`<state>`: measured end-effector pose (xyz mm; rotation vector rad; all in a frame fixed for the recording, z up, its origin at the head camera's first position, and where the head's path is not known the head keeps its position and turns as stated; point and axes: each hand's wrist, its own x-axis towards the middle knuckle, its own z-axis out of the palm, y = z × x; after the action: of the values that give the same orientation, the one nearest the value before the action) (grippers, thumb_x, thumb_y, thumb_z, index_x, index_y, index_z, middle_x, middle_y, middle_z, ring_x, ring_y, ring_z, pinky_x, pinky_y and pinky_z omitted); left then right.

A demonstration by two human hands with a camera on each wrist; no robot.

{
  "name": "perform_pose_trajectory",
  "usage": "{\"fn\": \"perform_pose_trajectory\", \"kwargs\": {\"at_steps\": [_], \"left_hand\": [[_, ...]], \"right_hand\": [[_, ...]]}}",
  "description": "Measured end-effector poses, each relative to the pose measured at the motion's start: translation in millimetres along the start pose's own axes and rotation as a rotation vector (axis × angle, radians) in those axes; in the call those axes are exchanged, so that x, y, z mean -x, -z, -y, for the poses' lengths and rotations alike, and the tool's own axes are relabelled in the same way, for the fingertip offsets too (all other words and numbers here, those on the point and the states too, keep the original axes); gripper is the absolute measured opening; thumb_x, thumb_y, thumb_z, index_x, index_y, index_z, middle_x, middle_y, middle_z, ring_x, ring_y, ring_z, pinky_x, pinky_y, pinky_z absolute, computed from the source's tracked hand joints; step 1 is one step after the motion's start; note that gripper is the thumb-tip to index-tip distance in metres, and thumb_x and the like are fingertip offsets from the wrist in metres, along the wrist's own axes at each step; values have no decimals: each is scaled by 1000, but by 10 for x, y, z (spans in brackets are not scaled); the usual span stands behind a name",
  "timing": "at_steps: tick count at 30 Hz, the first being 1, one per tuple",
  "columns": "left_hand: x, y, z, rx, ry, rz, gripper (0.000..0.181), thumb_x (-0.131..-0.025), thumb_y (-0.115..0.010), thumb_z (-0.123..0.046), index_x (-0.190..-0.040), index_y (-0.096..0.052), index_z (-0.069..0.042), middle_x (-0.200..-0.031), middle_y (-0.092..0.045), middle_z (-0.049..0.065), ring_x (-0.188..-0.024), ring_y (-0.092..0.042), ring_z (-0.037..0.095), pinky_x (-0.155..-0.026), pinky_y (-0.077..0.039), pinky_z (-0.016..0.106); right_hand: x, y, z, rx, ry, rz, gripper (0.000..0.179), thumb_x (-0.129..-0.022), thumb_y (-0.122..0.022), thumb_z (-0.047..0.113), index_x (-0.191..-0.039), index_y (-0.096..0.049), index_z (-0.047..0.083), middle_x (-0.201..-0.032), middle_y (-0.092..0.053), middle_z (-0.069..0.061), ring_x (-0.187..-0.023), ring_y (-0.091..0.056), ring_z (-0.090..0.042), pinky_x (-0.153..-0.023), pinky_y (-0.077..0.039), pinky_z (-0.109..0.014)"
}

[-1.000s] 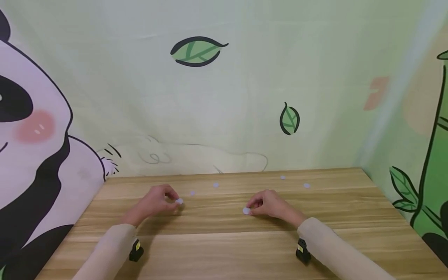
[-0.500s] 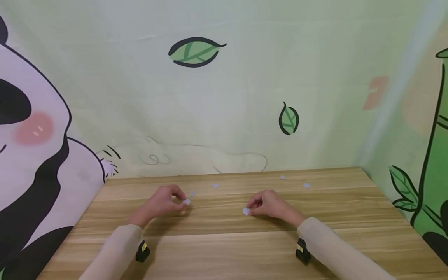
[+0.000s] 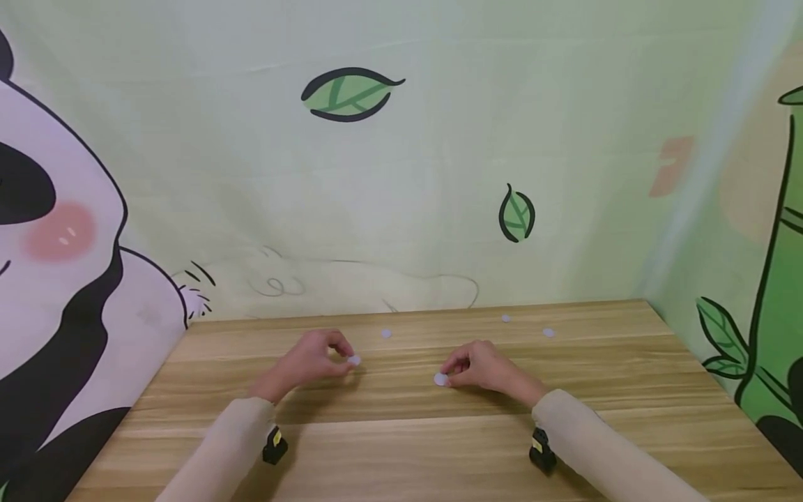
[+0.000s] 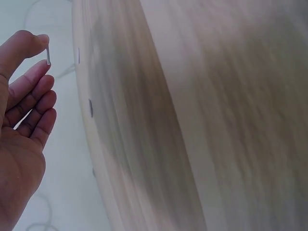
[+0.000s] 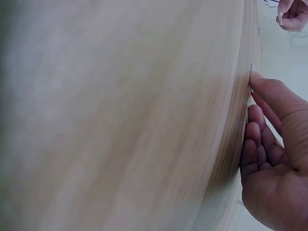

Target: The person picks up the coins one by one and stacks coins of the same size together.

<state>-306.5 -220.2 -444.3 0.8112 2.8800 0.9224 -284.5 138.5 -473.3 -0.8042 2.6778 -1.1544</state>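
Tabletop [image 3: 401, 460]: left hand [image 3: 316, 357] and right hand [image 3: 479, 364] pinch discs [image 3: 440, 379], maybe paper; more discs [image 3: 386, 334] beyond.

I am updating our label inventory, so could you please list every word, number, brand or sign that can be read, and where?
There is no readable text in these views.
Yellow patches on the black wrist devices: too small to read.
Red mark on the wall: faint, no legible character.
Left pale disc, in the left hand, and right pale disc, in the right hand: no lettering visible.
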Motion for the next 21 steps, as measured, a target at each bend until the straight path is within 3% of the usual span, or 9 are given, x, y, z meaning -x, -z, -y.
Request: {"fn": "perform_pose_trajectory", "kwargs": {"at_steps": [11,21], "left_hand": [[-100,-60,-162,10,-51,29,16,-84,-83,-24,-88,-74,-13,-88,-69,-5,-90,-65,21,-85,-53,43],[-178,-105,-231,7,-71,52,16,-82,-84,-21,-89,-73,-13,-89,-69,-5,-90,-64,19,-81,-52,35]], "right_hand": [[13,13,24,-7,14,0,10,-85,-83,15,-92,-80,9,-74,-63,7,-69,-51,-5,-63,-43,-20],[0,7,9,-5,9,5,9,-85,-83,14,-92,-79,10,-74,-63,7,-70,-52,-5,-63,-44,-20]]}}
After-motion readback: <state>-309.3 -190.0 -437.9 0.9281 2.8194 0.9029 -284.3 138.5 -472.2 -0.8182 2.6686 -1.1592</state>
